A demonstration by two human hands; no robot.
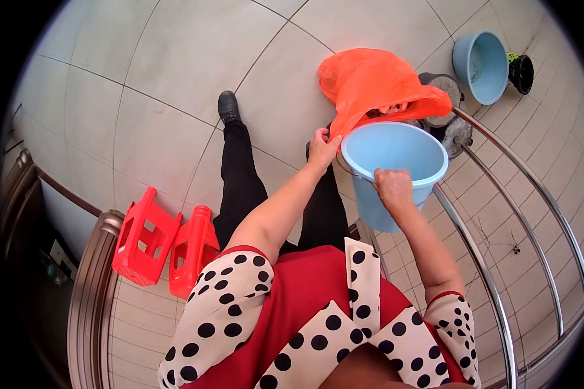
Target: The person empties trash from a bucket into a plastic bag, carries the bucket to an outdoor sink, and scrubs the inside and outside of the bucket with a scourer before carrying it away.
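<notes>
"Start at the hands. What has each got?"

"The left grip [323,148] is pinched on the edge of the orange-red plastic bag [363,74], right beside the bucket's rim. The right grip [394,188] is clenched over the near rim of the light-blue plastic bucket [370,204]."

"And the bucket itself, where is that?"

"In front of the body, tipped a little, its mouth facing up to the camera and the bag's open side against its far edge. I can't tell what bears its weight."

"Would it be heavy?"

"Light, I'd judge, as I see nothing in the part of the inside that shows. The wall looks fairly stiff, smooth and slick if wet. The rim is the sure place to take it; a thin handle hangs at its left side."

"The bag?"

"Soft and thin, likely to sag or tear under a load. There's something lumpy in its mouth, too hidden to name. I'd gather a good fold of the edge rather than a single layer."

"Further out?"

"A curved metal railing [475,251] to the right, a blue basin [490,74] beyond the bag, and two red plastic stools, one [143,269] beside the other [188,285], to the left on the tiled floor [169,58]."
</notes>
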